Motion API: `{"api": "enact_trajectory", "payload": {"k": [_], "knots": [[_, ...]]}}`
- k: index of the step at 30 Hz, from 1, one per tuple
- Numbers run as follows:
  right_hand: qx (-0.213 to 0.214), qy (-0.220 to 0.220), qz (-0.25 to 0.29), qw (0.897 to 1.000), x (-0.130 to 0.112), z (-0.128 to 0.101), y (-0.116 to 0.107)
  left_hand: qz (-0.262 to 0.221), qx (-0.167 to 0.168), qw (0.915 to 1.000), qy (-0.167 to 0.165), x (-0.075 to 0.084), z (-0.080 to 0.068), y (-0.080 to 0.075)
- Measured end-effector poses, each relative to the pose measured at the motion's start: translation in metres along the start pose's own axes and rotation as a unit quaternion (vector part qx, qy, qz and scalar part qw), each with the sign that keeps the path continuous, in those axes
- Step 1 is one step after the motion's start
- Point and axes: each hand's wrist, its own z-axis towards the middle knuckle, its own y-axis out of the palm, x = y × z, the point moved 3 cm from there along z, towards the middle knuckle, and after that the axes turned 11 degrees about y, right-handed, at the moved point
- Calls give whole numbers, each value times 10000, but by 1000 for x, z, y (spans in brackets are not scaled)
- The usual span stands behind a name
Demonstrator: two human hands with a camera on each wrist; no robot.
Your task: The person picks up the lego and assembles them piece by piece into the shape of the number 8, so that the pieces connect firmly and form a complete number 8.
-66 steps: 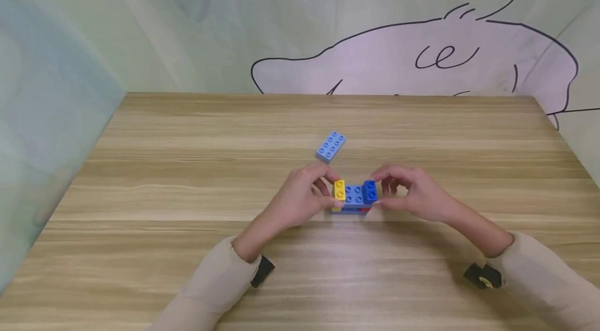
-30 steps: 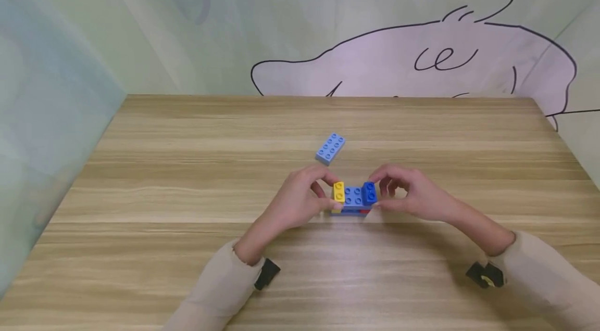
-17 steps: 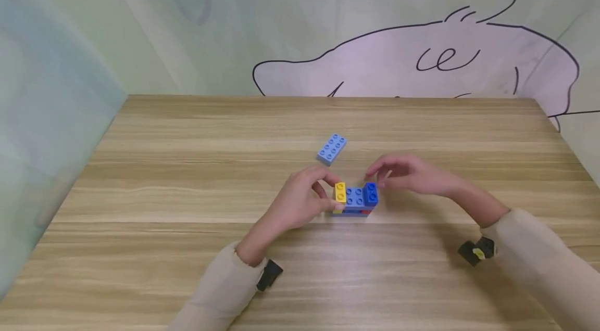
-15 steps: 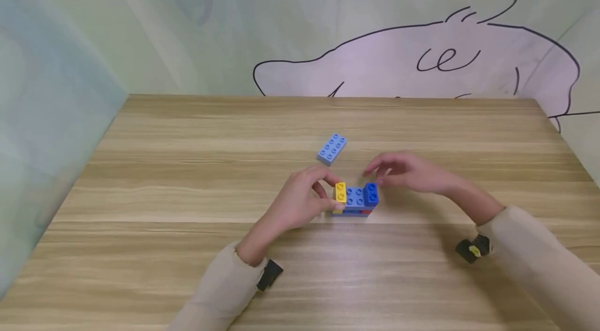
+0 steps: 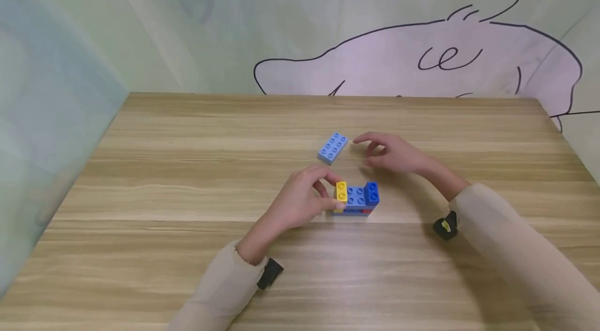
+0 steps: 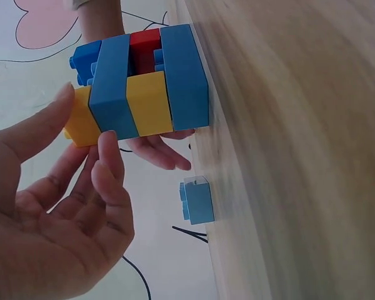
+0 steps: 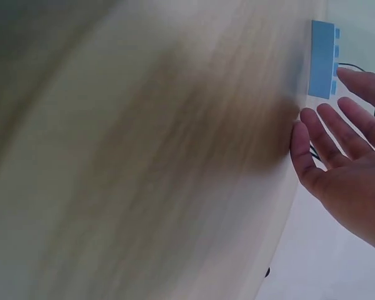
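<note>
A small stack of bricks (image 5: pixel 357 200) stands on the wooden table (image 5: pixel 187 164). It has a yellow brick (image 5: pixel 341 191) at its left end, a dark blue brick (image 5: pixel 372 192) at its right end, and red and yellow layers beneath. My left hand (image 5: pixel 330 193) pinches the stack's yellow end between thumb and fingers; the left wrist view shows the same stack (image 6: pixel 144 87) and hand (image 6: pixel 87 144). My right hand (image 5: pixel 363 150) hovers open just right of a loose light blue brick (image 5: pixel 333 147), apart from it. In the right wrist view the right hand (image 7: pixel 328 115) has straight fingers beside that brick (image 7: pixel 323 59).
Painted walls enclose the table on the left, back and right. The table's left edge (image 5: pixel 70 185) runs close to the left wall. A black wrist camera (image 5: pixel 445 227) sits under the right sleeve.
My right hand let go of the stack's dark blue end and moved back and left to the loose light blue brick. The left hand and the stack stayed put.
</note>
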Motion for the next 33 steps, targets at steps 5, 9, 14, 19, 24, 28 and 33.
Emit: {"api": "enact_trajectory", "payload": {"k": [5,9,14,19,24,28,33], "knots": [[16,-26,73,10000,-4,12,-1,-9,-14,10000,-6,0,0,-1],[66,-113,49,9999,-8,20,0,7,-20,10000,-40,1,0,-1],[138,-8,-154,9998,-12,28,2,-10,-37,10000,-18,0,2,0],[126,33,-193,9997,-17,34,6,-27,-36,10000,21,0,2,0],[86,39,-131,9999,-22,37,8,-49,-35,10000,16,2,2,0],[84,62,-83,9999,-22,37,9,-41,-31,10000,3,1,1,0],[146,17,-121,9998,-16,32,9,-19,-21,10000,-17,0,0,0]]}}
